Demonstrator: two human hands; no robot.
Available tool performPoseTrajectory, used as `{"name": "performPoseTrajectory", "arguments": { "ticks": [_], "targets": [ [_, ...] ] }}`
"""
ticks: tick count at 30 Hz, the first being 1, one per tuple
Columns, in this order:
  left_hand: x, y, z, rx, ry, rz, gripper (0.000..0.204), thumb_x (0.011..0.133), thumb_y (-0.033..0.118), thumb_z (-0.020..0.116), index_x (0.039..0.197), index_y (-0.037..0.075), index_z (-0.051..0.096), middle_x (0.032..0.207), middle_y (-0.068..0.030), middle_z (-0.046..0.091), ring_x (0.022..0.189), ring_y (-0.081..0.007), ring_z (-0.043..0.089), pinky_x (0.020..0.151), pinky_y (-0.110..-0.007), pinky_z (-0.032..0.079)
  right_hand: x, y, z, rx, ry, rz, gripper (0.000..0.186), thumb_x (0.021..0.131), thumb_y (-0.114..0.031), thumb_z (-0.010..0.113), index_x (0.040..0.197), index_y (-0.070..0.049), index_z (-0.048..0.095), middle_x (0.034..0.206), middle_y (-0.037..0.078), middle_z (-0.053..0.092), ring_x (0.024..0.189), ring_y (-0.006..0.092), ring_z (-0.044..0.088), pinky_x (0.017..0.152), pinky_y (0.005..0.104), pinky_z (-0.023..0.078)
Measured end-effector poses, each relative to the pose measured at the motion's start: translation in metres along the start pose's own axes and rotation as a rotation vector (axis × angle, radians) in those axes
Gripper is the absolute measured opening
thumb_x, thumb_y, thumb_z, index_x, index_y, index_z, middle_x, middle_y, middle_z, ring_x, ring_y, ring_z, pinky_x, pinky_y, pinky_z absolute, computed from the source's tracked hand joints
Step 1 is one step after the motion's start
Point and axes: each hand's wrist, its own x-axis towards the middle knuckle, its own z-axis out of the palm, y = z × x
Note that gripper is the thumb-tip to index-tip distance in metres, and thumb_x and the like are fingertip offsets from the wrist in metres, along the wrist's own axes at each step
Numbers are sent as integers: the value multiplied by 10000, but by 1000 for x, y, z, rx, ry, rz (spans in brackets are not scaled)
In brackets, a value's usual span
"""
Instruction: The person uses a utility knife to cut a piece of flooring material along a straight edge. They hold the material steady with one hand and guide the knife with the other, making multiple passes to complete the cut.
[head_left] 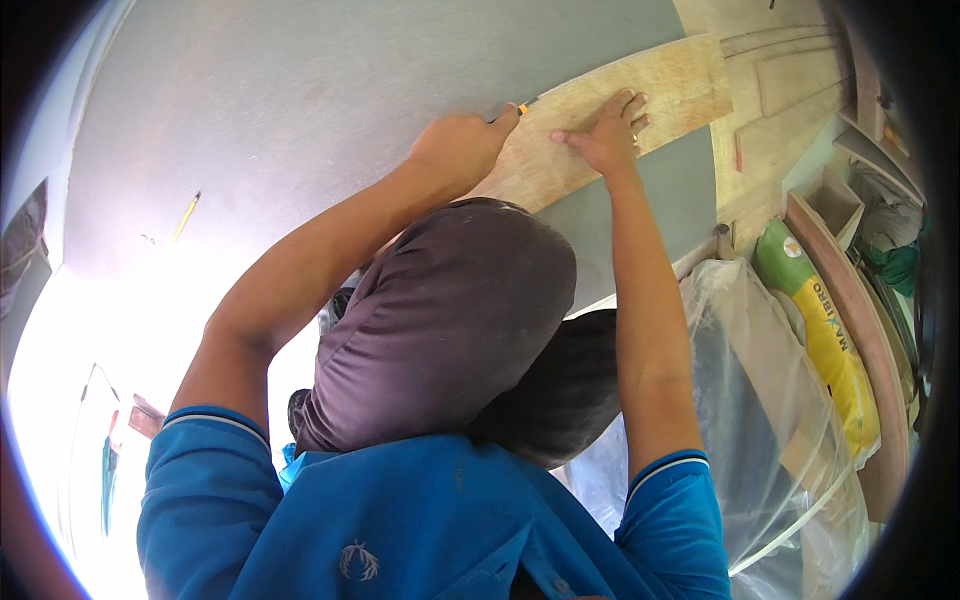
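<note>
The plywood strip [572,115] lies across the grey sheet [300,100], its right end past the sheet's edge. The right hand [608,142] rests on it, fingers spread; the left hand [458,147], closed, grips 1 orange-and-black tool [523,110] at its far edge.

Only a bit of print can be made out, tbh: dark lettering [830,315] is printed lengthwise on the yellow part of a yellow-and-green bag [845,372], with a round white emblem [791,247] stamped on the green end. A white branching logo [358,561] is also shown on the blue shirt [420,500].
</note>
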Motion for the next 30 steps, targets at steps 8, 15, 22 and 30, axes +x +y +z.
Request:
{"name": "performPoseTrajectory", "arguments": {
  "ticks": [8,15,22,30],
  "targets": [
    [-69,-23,0,40,-101,-96,591,1014,93,542,1582,99,378,1007,-255,712,902,-431,730,770,-518,587,0,-5,0,6,-3,0,1555,622,-530,993,1673,28,-9,1760,263,-106,1598,556,-38,1195,767,254],
    [-117,-42,5,-1,-153,-178,579,1022,96,535,1580,125,384,1007,-252,709,872,-416,734,753,-518,591,4,5,3,1,-26,-14,1573,637,-571,978,1662,52,-40,1741,305,-121,1576,593,-72,1225,713,253],
    [-58,-27,2,1,12,-76,588,1031,82,510,1601,135,374,1100,-265,709,980,-415,737,811,-505,606,8,13,14,58,19,-67,1577,620,-561,986,1665,46,-27,1745,290,-129,1578,588,-78,1213,731,247],
    [-43,-22,11,-18,39,-47,627,1020,92,555,1612,166,364,1038,-240,713,930,-411,739,794,-519,600,8,13,13,21,30,-54,1590,609,-609,975,1665,44,-17,1746,286,-129,1583,585,-47,1177,781,274]
  ]
}}
